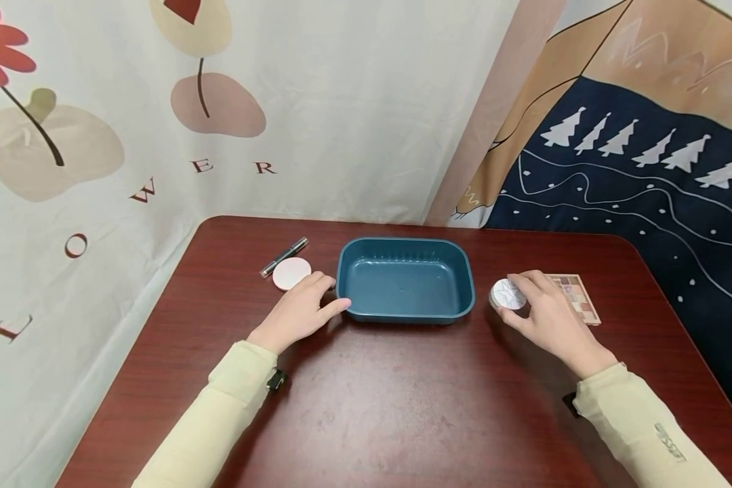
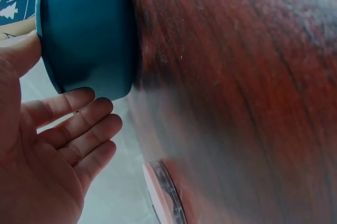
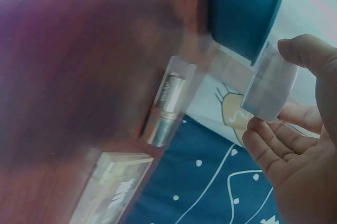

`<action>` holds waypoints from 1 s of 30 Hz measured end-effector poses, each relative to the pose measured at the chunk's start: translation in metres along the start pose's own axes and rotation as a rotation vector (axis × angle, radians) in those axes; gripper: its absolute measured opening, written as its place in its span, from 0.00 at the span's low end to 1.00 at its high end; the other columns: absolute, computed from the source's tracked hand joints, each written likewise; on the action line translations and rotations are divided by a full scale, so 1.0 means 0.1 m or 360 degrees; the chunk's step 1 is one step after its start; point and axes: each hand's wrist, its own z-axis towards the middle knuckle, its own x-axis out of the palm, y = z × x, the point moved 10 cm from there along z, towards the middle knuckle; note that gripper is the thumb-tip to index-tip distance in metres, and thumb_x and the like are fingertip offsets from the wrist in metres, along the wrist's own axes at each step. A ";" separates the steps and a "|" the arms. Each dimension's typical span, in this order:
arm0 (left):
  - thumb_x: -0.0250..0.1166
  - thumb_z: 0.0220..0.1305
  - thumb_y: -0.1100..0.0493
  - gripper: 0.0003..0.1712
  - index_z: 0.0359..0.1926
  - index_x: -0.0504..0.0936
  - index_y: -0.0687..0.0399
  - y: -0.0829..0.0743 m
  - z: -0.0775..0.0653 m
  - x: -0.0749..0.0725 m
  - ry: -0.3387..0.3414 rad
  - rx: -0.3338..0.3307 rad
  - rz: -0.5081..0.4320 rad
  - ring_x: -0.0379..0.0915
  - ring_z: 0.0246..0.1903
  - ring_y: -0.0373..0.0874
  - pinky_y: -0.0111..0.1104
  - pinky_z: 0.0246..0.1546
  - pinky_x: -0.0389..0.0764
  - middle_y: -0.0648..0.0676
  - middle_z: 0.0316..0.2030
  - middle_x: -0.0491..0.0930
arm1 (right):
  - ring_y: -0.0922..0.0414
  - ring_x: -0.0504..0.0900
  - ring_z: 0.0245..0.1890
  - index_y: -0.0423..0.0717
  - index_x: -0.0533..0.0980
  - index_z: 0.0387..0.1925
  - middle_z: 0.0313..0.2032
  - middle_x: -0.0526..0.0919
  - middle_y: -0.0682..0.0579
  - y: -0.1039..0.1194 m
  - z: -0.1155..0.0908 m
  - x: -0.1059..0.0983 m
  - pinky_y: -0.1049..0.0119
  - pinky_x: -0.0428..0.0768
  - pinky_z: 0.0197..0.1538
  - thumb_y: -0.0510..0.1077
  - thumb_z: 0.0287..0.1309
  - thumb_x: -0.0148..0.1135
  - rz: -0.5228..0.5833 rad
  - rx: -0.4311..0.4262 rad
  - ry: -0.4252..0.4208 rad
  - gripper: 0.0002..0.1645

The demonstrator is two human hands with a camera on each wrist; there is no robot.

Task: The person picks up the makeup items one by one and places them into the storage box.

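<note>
Head view | right hand point(image 1: 545, 315) pinches white round container point(image 1: 506, 296) | left hand point(image 1: 299, 308) relaxed, touching blue tray point(image 1: 405, 317) | container probably light, stiff, smooth; best held by opposite sides

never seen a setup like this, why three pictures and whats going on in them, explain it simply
There is no robot here, just a person working bare-handed. The widest picture comes from a camera worn on the head; the other two come from one camera on each wrist, so they look tilted. On the reddish-brown table stands a blue bin. To its left lie a pale pink round case and a slim dark tube; to its right, a palette and, seen only in the right wrist view, a shiny tube. The right hand pinches a small white-topped container. The left hand is at the bin's left end, thumb at its rim.
</note>
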 end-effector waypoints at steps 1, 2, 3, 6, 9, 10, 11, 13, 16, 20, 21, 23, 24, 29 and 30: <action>0.63 0.72 0.39 0.26 0.49 0.81 0.58 0.00 0.00 0.00 -0.0001 -0.0002 0.0000 0.72 0.47 0.47 0.43 0.53 0.77 0.53 0.45 0.77 | 0.42 0.77 0.46 0.32 0.77 0.57 0.49 0.79 0.36 0.01 0.02 0.00 0.43 0.82 0.45 0.40 0.50 0.76 0.0008 -0.0005 -0.0006 0.33; 0.63 0.72 0.39 0.26 0.50 0.81 0.58 0.01 0.00 0.00 0.0002 -0.0009 -0.0004 0.72 0.47 0.47 0.43 0.53 0.77 0.53 0.46 0.77 | 0.43 0.77 0.46 0.32 0.77 0.57 0.49 0.79 0.37 0.02 0.04 -0.01 0.43 0.82 0.45 0.40 0.50 0.76 0.0014 -0.0010 -0.0012 0.33; 0.63 0.72 0.39 0.26 0.50 0.81 0.59 0.01 0.00 0.00 0.0004 -0.0012 -0.0005 0.72 0.48 0.48 0.43 0.54 0.77 0.53 0.46 0.78 | 0.43 0.77 0.46 0.31 0.77 0.57 0.49 0.79 0.36 0.03 0.05 -0.02 0.43 0.82 0.45 0.40 0.50 0.76 0.0019 -0.0019 -0.0017 0.33; 0.63 0.72 0.39 0.27 0.51 0.81 0.59 0.02 0.01 0.00 0.0015 -0.0024 -0.0015 0.72 0.48 0.48 0.44 0.55 0.77 0.55 0.47 0.78 | 0.43 0.77 0.46 0.30 0.77 0.57 0.49 0.79 0.36 0.07 0.11 -0.02 0.45 0.82 0.44 0.39 0.50 0.76 0.0031 -0.0041 -0.0031 0.33; 0.63 0.72 0.39 0.27 0.51 0.80 0.60 0.02 0.01 0.01 0.0022 -0.0020 -0.0014 0.73 0.49 0.48 0.45 0.55 0.77 0.55 0.47 0.78 | 0.44 0.76 0.46 0.30 0.76 0.58 0.50 0.79 0.36 0.11 0.15 -0.02 0.46 0.81 0.44 0.39 0.50 0.76 0.0050 -0.0054 -0.0037 0.33; 0.63 0.72 0.39 0.27 0.52 0.80 0.60 0.01 0.00 0.00 0.0021 -0.0017 -0.0013 0.73 0.49 0.48 0.45 0.55 0.77 0.55 0.47 0.78 | 0.43 0.76 0.46 0.30 0.77 0.58 0.50 0.79 0.36 0.12 0.17 -0.01 0.47 0.81 0.44 0.39 0.50 0.76 0.0061 -0.0056 -0.0040 0.33; 0.63 0.72 0.40 0.27 0.51 0.80 0.60 0.01 0.00 0.01 0.0020 -0.0012 -0.0016 0.73 0.49 0.48 0.45 0.55 0.77 0.54 0.47 0.78 | 0.44 0.76 0.47 0.30 0.77 0.58 0.50 0.79 0.36 0.13 0.18 -0.01 0.47 0.80 0.44 0.39 0.51 0.75 0.0069 -0.0056 -0.0041 0.33; 0.63 0.72 0.40 0.26 0.51 0.80 0.60 0.01 0.00 0.01 0.0017 -0.0001 -0.0019 0.74 0.48 0.48 0.44 0.54 0.78 0.54 0.47 0.78 | 0.43 0.76 0.47 0.30 0.77 0.57 0.50 0.79 0.36 0.15 0.21 0.00 0.47 0.80 0.45 0.39 0.51 0.75 0.0079 -0.0058 -0.0040 0.32; 0.64 0.72 0.42 0.25 0.51 0.80 0.60 0.01 0.00 0.01 0.0012 0.0005 -0.0028 0.74 0.48 0.48 0.45 0.54 0.78 0.54 0.47 0.78 | 0.43 0.75 0.48 0.31 0.77 0.58 0.50 0.78 0.37 0.18 0.25 0.01 0.46 0.80 0.46 0.40 0.53 0.74 0.0095 -0.0054 -0.0023 0.32; 0.64 0.72 0.42 0.25 0.51 0.80 0.60 0.01 -0.01 0.01 0.0001 0.0006 -0.0036 0.74 0.48 0.48 0.45 0.54 0.78 0.54 0.47 0.78 | 0.44 0.75 0.49 0.32 0.77 0.58 0.51 0.79 0.38 0.21 0.29 0.04 0.46 0.80 0.47 0.40 0.54 0.74 0.0110 -0.0050 -0.0007 0.32; 0.64 0.72 0.42 0.25 0.51 0.80 0.60 0.01 -0.01 0.01 0.0000 0.0004 -0.0037 0.74 0.48 0.48 0.45 0.54 0.78 0.54 0.47 0.79 | 0.44 0.75 0.49 0.32 0.77 0.58 0.51 0.79 0.38 0.22 0.30 0.04 0.46 0.80 0.47 0.40 0.53 0.75 0.0113 -0.0052 -0.0007 0.32; 0.65 0.72 0.42 0.25 0.51 0.80 0.60 0.00 0.00 0.01 0.0000 0.0003 -0.0040 0.74 0.48 0.48 0.45 0.53 0.78 0.54 0.47 0.79 | 0.44 0.75 0.49 0.32 0.77 0.58 0.51 0.79 0.37 0.24 0.33 0.05 0.47 0.81 0.46 0.40 0.53 0.75 0.0119 -0.0059 -0.0014 0.32; 0.65 0.72 0.42 0.25 0.51 0.80 0.60 0.00 0.00 0.01 0.0001 0.0000 -0.0040 0.74 0.48 0.48 0.45 0.54 0.78 0.54 0.47 0.79 | 0.44 0.75 0.49 0.32 0.77 0.58 0.51 0.79 0.37 0.25 0.34 0.05 0.47 0.81 0.46 0.40 0.52 0.75 0.0122 -0.0066 -0.0018 0.32; 0.65 0.72 0.43 0.25 0.51 0.81 0.60 0.00 0.00 0.01 0.0001 -0.0009 -0.0045 0.75 0.48 0.48 0.45 0.54 0.78 0.54 0.48 0.79 | 0.43 0.76 0.50 0.31 0.75 0.61 0.51 0.79 0.36 0.32 0.39 0.09 0.45 0.82 0.49 0.40 0.53 0.75 0.0138 -0.0081 0.0009 0.35; 0.65 0.71 0.43 0.24 0.51 0.81 0.60 0.00 0.00 0.01 0.0003 -0.0012 -0.0047 0.75 0.48 0.48 0.45 0.54 0.78 0.54 0.48 0.79 | 0.43 0.76 0.50 0.31 0.75 0.61 0.52 0.79 0.36 0.33 0.40 0.11 0.45 0.82 0.49 0.40 0.53 0.75 0.0137 -0.0077 0.0024 0.35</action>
